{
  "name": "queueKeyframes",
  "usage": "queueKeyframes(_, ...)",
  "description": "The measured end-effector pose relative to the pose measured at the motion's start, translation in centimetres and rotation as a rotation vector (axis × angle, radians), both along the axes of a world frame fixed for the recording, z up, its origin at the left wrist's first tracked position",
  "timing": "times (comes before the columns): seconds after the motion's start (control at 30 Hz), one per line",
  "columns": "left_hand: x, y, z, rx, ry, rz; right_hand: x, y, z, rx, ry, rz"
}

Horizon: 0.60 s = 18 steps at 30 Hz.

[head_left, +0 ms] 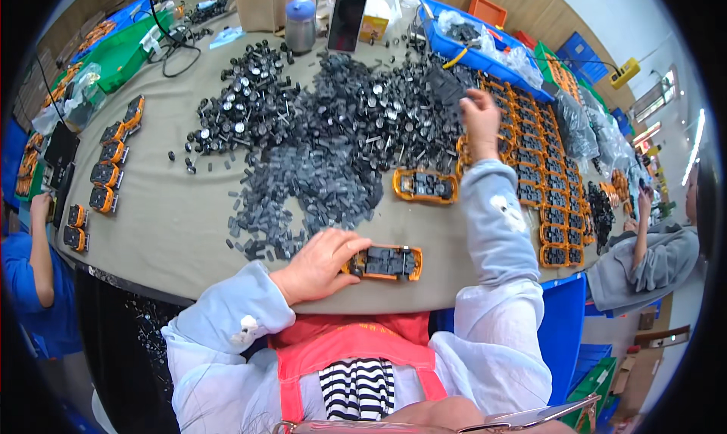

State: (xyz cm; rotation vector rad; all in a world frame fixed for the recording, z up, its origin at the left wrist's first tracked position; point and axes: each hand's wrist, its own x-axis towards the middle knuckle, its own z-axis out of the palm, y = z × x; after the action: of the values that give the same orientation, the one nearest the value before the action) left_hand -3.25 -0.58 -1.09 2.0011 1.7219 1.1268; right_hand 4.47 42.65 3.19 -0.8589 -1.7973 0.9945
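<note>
On the table right in front of me lies an orange toy car body [390,262] with its black underside up. My left hand [322,261] grips its left end, thumb and fingers closed around that end and hiding part of it. A second upturned orange car body [425,185] lies a little farther off to the right. My right hand [482,123] is stretched forward beside the rows of orange car bodies [533,156], its fingers curled together. Whether anything sits between those fingers is hidden. Dark flat pieces [445,85] lie just left of it.
Wheels on axles [250,93] are heaped at the table's far middle, with small dark grey parts [288,195] nearer. A blue tray [485,51], a phone [346,23] and a bottle [301,29] stand behind. Co-workers sit left [34,282] and right [651,260].
</note>
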Motion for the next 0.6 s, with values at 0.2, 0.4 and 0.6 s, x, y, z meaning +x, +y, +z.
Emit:
queueKeyframes(0.2, 0.2, -0.2, 0.0, 0.042, 0.052, 0.032, 13.5, -13.3, 12.7, 0.819, -0.553, -0.016)
queueKeyframes(0.4, 1.2, -0.3, 1.0, 0.001, 0.141, 0.047, 18.3, -20.0, 6.9, 0.736, -1.227, 0.311)
queueKeyframes(0.6, 2.2, -2.0, 0.2, -0.025, 0.092, 0.15, 22.2, -18.2, 4.0, 0.438, -0.906, 0.543)
